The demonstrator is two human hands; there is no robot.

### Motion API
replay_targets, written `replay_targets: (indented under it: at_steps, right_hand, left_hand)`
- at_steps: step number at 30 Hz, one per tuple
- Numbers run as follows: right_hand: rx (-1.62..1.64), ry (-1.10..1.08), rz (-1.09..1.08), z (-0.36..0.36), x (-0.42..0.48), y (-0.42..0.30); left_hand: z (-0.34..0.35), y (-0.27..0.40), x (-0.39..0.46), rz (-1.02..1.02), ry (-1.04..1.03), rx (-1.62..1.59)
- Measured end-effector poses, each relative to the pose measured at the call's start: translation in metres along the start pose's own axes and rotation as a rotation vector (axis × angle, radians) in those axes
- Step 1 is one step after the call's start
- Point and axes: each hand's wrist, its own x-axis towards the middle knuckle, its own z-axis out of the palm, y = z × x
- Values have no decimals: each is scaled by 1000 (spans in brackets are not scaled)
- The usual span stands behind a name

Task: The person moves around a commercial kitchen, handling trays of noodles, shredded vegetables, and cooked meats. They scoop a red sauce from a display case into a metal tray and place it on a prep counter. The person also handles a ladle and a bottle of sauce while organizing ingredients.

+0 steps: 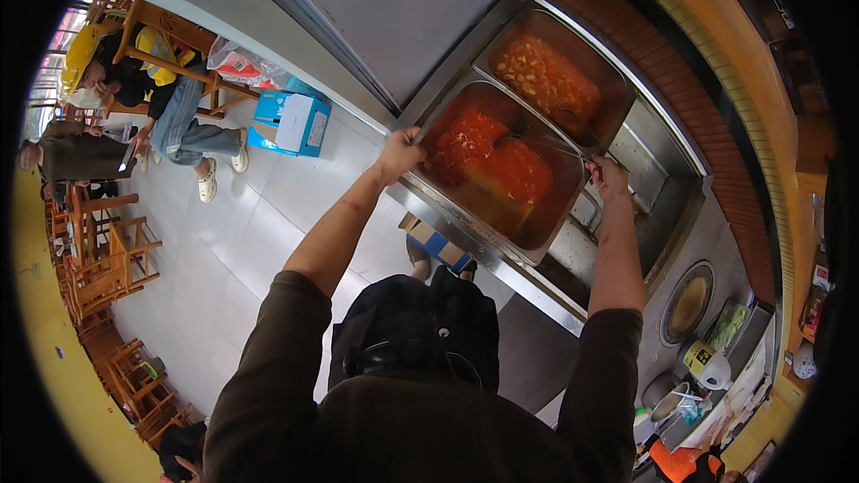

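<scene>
In front of me a stainless steel food pan [496, 228] holds red, oily food with a yellowish liquid at its near side. My left hand [400, 155] grips its left rim. My right hand [609, 178] is closed at the right corner of the same pan, where a thin utensil handle also runs; whether the fingers hold that handle too I cannot tell. Beyond it sits a second steel pan [617, 97] of red sauce with pale chunks. Both pans rest over a steel serving counter [486, 238], and part of its well [647, 154] shows at the right.
A round inset pan [688, 302], a plastic jug [704, 363] and a pot [661, 399] stand along the right counter. On the floor are a blue box [288, 124] and a cardboard box [436, 246] by my feet. People [178, 107] and wooden chairs [127, 261] occupy the left side.
</scene>
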Motion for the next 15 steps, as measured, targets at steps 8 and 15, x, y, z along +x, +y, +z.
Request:
replay_targets:
  at_steps: [8,15]
  right_hand:
    - [208,-93,118,-3,-1,-1]
    - [225,-136,171,-2,8,-15]
  left_hand:
    - [4,24,-12,-24,43,-18]
    - [14,55,-17,-47,85,-25]
